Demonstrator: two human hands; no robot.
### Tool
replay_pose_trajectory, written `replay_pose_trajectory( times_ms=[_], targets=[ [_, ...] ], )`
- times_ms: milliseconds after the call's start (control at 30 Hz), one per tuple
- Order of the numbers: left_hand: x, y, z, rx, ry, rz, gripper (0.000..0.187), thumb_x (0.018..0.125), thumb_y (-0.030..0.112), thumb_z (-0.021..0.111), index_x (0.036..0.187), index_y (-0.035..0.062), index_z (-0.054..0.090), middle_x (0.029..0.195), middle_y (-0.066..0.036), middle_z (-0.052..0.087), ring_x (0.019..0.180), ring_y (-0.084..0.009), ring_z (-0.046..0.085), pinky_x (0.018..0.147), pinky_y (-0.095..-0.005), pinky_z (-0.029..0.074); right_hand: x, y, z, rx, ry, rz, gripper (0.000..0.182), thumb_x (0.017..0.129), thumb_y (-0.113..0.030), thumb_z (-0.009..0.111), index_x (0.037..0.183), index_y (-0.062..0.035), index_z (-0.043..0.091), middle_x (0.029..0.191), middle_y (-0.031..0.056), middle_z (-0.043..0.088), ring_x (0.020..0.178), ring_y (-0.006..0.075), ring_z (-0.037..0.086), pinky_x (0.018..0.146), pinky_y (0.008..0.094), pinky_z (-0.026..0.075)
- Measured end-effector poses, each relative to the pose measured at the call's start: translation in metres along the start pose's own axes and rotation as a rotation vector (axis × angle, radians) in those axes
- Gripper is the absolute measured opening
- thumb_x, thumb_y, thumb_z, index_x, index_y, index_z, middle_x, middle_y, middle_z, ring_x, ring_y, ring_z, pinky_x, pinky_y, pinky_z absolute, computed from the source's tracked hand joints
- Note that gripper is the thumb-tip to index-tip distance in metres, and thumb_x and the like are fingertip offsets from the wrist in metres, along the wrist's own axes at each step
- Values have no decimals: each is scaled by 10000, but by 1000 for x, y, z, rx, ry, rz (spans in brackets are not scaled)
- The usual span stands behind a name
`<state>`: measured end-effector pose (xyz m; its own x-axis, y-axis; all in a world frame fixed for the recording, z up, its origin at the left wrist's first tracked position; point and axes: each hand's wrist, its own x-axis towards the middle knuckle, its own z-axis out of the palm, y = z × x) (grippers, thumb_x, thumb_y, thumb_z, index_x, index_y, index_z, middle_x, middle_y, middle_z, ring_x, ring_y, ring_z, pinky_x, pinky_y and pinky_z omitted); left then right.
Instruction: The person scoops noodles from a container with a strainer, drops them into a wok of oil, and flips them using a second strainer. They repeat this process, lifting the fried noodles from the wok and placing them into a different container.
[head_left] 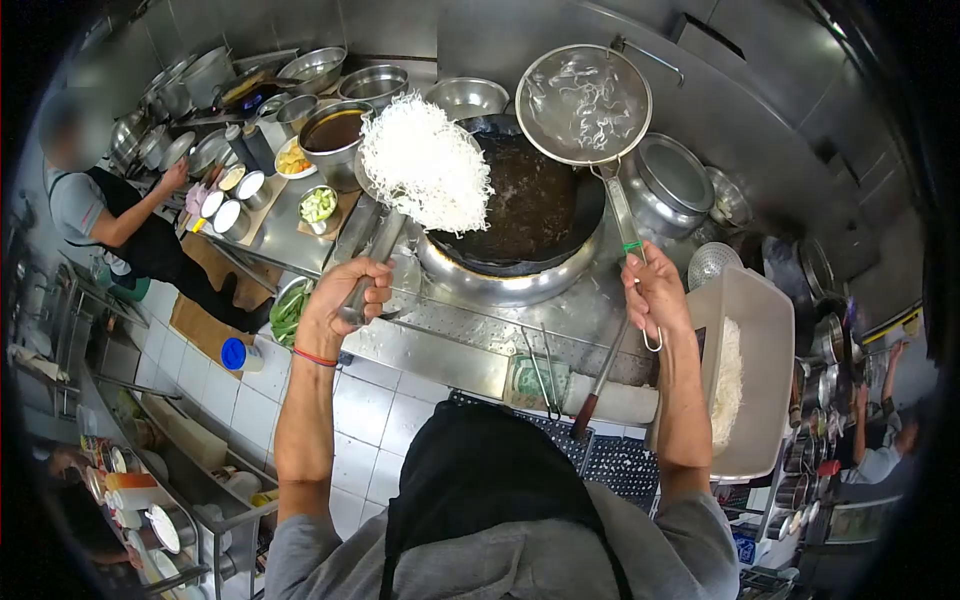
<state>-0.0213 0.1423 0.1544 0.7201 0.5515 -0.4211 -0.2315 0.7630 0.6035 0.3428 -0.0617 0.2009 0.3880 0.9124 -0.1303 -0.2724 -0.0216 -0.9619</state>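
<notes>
My left hand (352, 290) is closed around the metal handle of a skimmer (388, 236). Its bowl is mostly hidden under a large heap of thin white noodles (425, 165). This heap hangs over the left side of a wok (535, 205) that holds dark liquid. My right hand (652, 285) grips the handle of a round mesh strainer (548, 128), with a green band near the grip. Some loose noodle strands (605, 125) cling to the mesh. The strainer is raised at the wok's far right, apart from the skimmer.
A beige bin (765, 340) with pale noodles (730, 385) stands at right. Tongs (540, 370) lie on the counter's front edge. A pot of brown liquid (335, 130) and a bowl of chopped greens (318, 205) stand left. One person (120, 210) works at far left, another (880, 450) at far right.
</notes>
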Motion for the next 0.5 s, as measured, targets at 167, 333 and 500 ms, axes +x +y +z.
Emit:
replay_pose_trajectory(
  times_ms=[167, 333, 500],
  targets=[
    [9, -3, 9, -27, -9, -29, 244, 849, 65, 521, 1055, -48, 453, 699, -35, 463, 489, -86, 429, 344, -221, 357, 4, -17, 25, -77, -41, -38, 348, 954, -97, 474, 1297, -56, 436, 661, 21, 489, 335, 58, 336, 258, 223, 296],
    [41, -4, 19, -8, -16, -61, 133, 850, 74, 515, 929, -27, 478, 673, -21, 462, 484, -81, 444, 357, -216, 373, 31, 6, 44, -547, -26, -195, 313, 925, -57, 509, 1236, -25, 517, 665, 28, 532, 429, 72, 433, 387, 238, 374],
    [62, -5, 27, -136, -79, -135, 79, 854, 77, 503, 828, 10, 471, 670, -17, 465, 481, -82, 445, 364, -222, 378, 34, 19, 63, -1042, 78, -636, 340, 867, -7, 542, 1201, -72, 555, 795, 232, 616, 757, 363, 655, 639, 351, 484]
  ],
)
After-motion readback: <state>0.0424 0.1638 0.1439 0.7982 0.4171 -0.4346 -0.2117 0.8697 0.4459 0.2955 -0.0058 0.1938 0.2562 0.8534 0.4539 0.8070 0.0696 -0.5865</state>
